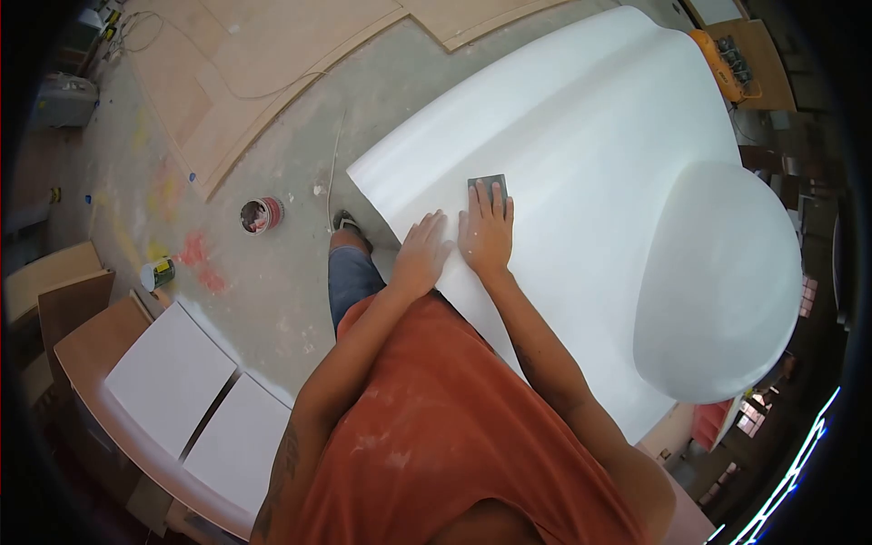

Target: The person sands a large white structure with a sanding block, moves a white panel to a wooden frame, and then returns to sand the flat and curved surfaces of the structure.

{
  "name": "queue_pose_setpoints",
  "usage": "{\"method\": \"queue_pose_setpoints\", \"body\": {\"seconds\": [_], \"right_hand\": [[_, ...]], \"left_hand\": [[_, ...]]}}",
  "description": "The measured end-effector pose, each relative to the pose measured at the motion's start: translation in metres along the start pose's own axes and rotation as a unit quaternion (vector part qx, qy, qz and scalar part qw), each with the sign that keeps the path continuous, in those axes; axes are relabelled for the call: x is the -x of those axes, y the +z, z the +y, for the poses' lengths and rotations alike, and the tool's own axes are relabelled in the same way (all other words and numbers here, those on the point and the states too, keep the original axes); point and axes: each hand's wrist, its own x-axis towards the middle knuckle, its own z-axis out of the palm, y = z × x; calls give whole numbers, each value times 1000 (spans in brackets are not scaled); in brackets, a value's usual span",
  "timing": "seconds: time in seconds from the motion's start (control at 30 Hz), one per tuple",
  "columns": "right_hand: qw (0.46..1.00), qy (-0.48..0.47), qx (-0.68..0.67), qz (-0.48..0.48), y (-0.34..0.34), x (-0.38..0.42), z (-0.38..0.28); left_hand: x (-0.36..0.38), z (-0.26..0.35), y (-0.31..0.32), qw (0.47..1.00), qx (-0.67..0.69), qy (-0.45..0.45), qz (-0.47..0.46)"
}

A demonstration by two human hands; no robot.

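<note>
A large white, smoothly curved piece (563, 136) with a rounded bulge at its right spreads out in front of me. My right hand (487, 232) lies on a dark grey sanding block (487, 181), fingers over it, pressing it flat to the white surface. Just left of it, my left hand (422, 252) rests with its palm on the piece near the edge, fingers stretched out and holding nothing. Pale dust coats the fingers of both hands.
On the stained floor at left stand an open can (262, 215) and a green-labelled can (158, 273). White panels (171, 380) lie lower left. Large wooden boards (209, 82) fill the upper left. An orange tool (718, 65) sits upper right.
</note>
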Motion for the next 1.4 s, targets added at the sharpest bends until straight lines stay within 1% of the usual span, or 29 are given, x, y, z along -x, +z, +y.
{"method": "queue_pose_setpoints", "body": {"seconds": [0.03,0.07,0.13,0.17,0.2,0.23,0.27,0.3,0.33,0.37,0.4,0.43,0.47,0.5,0.53,0.57,0.6,0.63,0.73,0.8,0.87,0.97,1.0,1.1,1.2,1.27,1.3,1.37,1.4], "right_hand": [[1000,24,-1,-11,-1,-2,-5],[998,51,-2,-21,0,-1,-9],[995,71,-51,-49,7,-11,-7],[986,78,-116,-91,15,-11,-3],[971,89,-181,-130,10,-18,-5],[955,121,-246,-116,3,-23,-2],[953,140,-243,-114,-28,-36,4],[866,251,-398,-170,-64,-55,18],[738,349,-537,-214,-84,-65,39],[880,261,-382,-104,-91,-65,69],[934,243,-261,-37,-95,-69,108],[952,260,-153,49,-79,-66,161],[954,287,-40,82,-73,-72,203],[927,354,-53,109,-71,-79,231],[896,417,-63,143,-66,-92,251],[896,418,-57,137,-56,-106,263],[868,474,-1,146,-46,-113,270],[833,527,55,161,-35,-117,276],[836,516,30,182,-34,-112,276],[827,536,3,172,-40,-123,270],[825,544,39,148,-45,-121,266],[828,540,51,143,-41,-122,273],[823,545,47,155,-40,-126,274],[821,550,52,141,-42,-129,272],[813,565,53,131,-41,-124,269],[818,557,47,135,-44,-126,271],[813,564,47,139,-44,-129,272],[821,552,36,143,-47,-126,271],[817,559,40,139,-49,-125,272]], "left_hand": [[6,-10,6,995,70,-67,10],[2,-6,6,995,71,-71,6],[-41,8,2,956,282,-62,57],[-65,7,1,956,283,-62,50],[-90,4,-1,918,364,-154,-29],[-109,-1,-2,859,435,-244,-113],[-118,-2,1,857,435,-244,-132],[-132,-8,6,923,247,-230,-186],[-141,-12,12,951,51,-201,-230],[-145,-4,23,954,43,-232,-184],[-159,1,34,952,48,-233,-194],[-176,1,45,955,30,-235,-182],[-190,3,56,956,11,-238,-172],[-215,9,64,960,62,-236,-140],[-241,2,95,975,47,-198,-89],[-269,-6,128,985,37,-162,-38],[-307,-6,134,992,42,-122,-13],[-348,1,121,991,21,-96,-92],[-429,-29,129,990,-91,108,15],[-430,-50,106,968,-142,208,-19],[-362,-81,59,961,-153,207,-104],[-184,-154,-20,947,-162,108,-255],[-126,-166,-40,943,-165,52,-286],[-140,-159,-33,948,-165,70,-264],[-329,-95,39,961,-171,149,-160],[-447,-54,101,953,-205,204,-93],[-497,-40,133,951,-208,224,-38],[-579,-28,171,953,-202,225,15],[-597,-29,184,952,-199,228,36]]}}
